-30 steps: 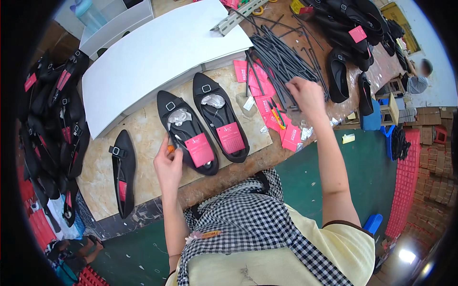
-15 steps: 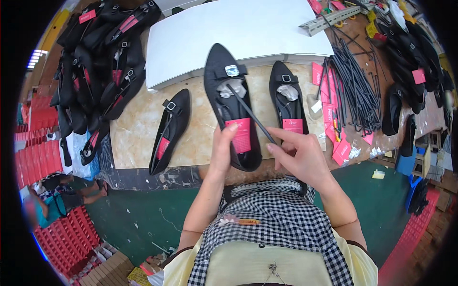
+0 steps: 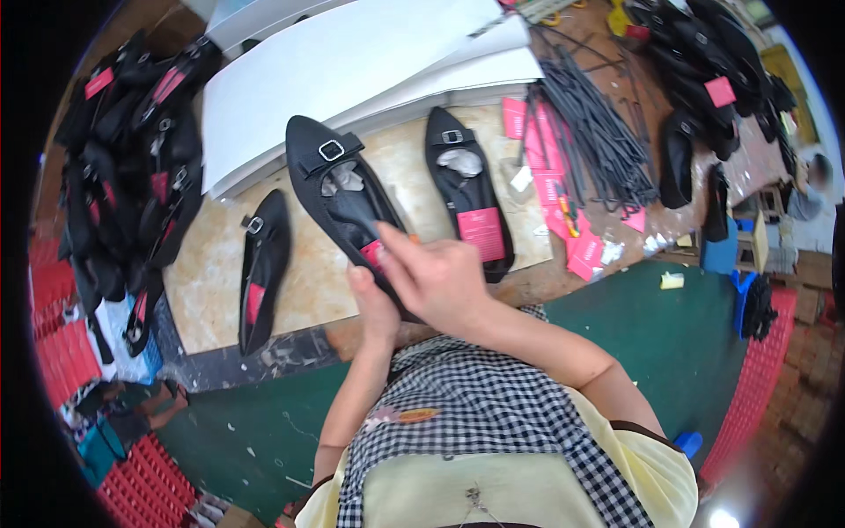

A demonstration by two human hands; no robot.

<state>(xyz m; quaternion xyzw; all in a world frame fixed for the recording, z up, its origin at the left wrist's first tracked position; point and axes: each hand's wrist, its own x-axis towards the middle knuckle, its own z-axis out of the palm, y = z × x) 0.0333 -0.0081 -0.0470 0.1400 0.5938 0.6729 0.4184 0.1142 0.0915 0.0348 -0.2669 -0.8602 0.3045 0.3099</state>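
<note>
My left hand [image 3: 374,308] is closed round the heel end of a black pointed flat shoe [image 3: 310,189], which has a square buckle on a bow and crumpled paper in its toe. Over the heel half of that shoe lies my right hand [image 3: 444,277], fingers bent and tips pressed down by the pink tag [image 3: 373,253]. Whatever those fingers hold is hidden. To the right, a matching black shoe [image 3: 443,167] with a pink tag inside rests on the board. Another black flat [image 3: 273,238] lies tilted on its side at the left.
A big white box [image 3: 352,79] stands behind the shoes. Black rods [image 3: 590,132] and pink tags [image 3: 584,255] are heaped at the right. Piles of black shoes lie at the far left [image 3: 132,176] and far right [image 3: 704,70]. The table's front edge runs close to my apron.
The view has turned, and the scene sits further left. My right hand has moved onto the held shoe's insole. The black rod it held is now hidden from sight.
</note>
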